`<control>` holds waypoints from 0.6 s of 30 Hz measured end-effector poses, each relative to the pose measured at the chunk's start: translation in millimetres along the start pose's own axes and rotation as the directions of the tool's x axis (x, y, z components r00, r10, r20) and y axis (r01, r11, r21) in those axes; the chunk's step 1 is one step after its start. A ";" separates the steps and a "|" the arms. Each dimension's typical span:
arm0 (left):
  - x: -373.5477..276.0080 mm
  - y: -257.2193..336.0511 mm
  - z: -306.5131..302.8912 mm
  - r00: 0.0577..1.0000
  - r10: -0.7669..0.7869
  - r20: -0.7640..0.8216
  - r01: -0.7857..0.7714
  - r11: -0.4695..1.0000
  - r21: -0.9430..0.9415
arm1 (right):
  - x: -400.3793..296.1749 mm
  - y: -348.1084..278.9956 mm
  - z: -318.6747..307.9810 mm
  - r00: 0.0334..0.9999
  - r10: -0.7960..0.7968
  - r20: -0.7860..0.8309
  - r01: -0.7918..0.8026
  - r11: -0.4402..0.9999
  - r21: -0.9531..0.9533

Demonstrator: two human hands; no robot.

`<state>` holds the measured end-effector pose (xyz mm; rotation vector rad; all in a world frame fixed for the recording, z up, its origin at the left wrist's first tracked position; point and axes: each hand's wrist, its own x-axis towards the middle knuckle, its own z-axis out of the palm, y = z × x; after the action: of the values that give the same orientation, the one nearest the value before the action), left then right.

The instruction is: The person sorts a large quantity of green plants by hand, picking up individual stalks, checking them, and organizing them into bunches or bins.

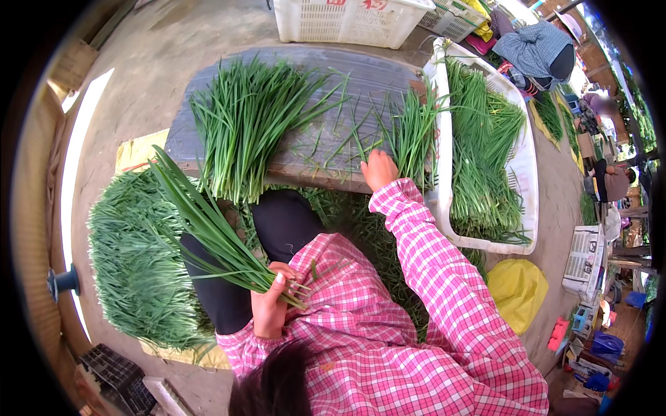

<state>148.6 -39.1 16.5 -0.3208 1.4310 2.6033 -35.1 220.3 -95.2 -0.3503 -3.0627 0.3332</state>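
My left hand point(271, 301) grips a bundle of long, flat-leaved Chinese chives point(208, 239) by the stem ends, above my lap. The leaves fan up and to the left. My right hand point(381, 170) rests at the near edge of a low grey-topped table point(333, 140), fingers curled down among loose leaves. Whether it holds any is hidden. Just right of it lies a small pile of chives point(412, 132). A larger pile point(250, 119) is on the table's left part, its pale stem ends pointing toward me.
A white plastic crate point(442, 156) of chives stands against the table's right side. At left, a big chive heap point(140, 260) lies on yellow sacking. Another white crate point(348, 23) is beyond the table. A yellow bag point(515, 294) lies right; a bent-over person point(538, 52) is farther off.
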 end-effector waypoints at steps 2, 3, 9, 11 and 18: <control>-0.1 -1.1 0.2 1.000 0.001 -0.001 -0.001 1.000 0.009 | 1.4 3.1 6.2 0.999 0.015 0.049 -0.015 1.000 -0.007; 0.5 -0.8 0.8 1.000 0.006 0.000 -0.006 1.000 0.011 | 0.9 -1.0 -1.2 0.997 0.025 0.078 -0.024 1.000 -0.006; 1.1 1.1 4.3 1.000 0.002 0.000 -0.002 1.000 -0.015 | -0.4 24.3 0.2 0.966 -0.018 0.257 -0.137 0.807 0.574; -0.5 0.4 2.1 1.000 0.003 -0.009 -0.003 1.000 -0.014 | -17.2 15.4 -27.0 0.916 -0.064 0.395 -0.333 0.425 0.842; -1.6 2.0 3.4 1.000 -0.019 0.011 0.019 1.000 0.007 | -63.7 11.1 -83.4 0.935 -0.154 0.320 -0.335 -0.081 0.939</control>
<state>149.2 -37.3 20.3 -0.3174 1.4267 2.5805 34.7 233.7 -17.2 -0.3600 -1.8690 2.6885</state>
